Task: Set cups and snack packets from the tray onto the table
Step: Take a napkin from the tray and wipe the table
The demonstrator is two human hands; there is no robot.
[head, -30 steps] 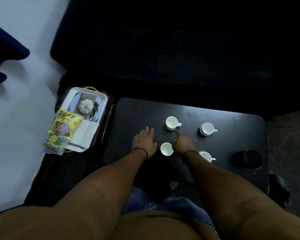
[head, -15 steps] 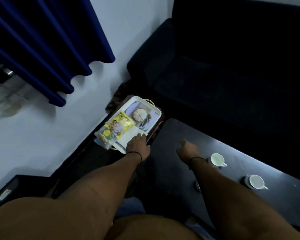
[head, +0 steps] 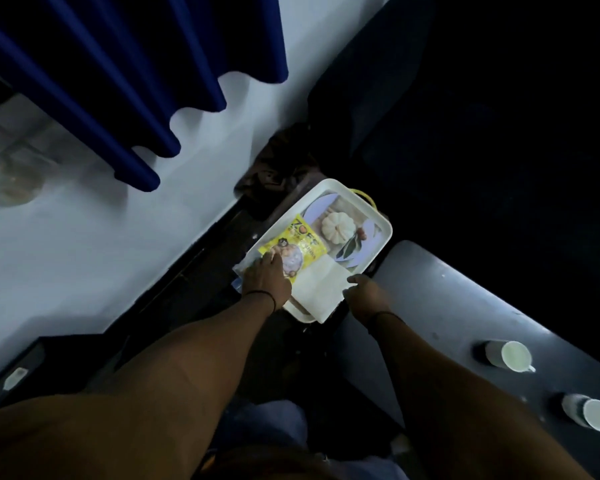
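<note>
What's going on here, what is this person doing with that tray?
A person is unloading a white tray beside a dark table. The left hand rests on the yellow snack packet lying on the tray; whether it grips it is unclear. The right hand hovers at the tray's near corner by a white napkin. Two white cups already stand on the table.

"ZOFF" on yellow snack packet (head: pixel 297 249)

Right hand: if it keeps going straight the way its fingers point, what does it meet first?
Probably the white napkin lying on the tray; the right hand reaches toward its near edge and may already touch it, though depth is unclear.
</note>
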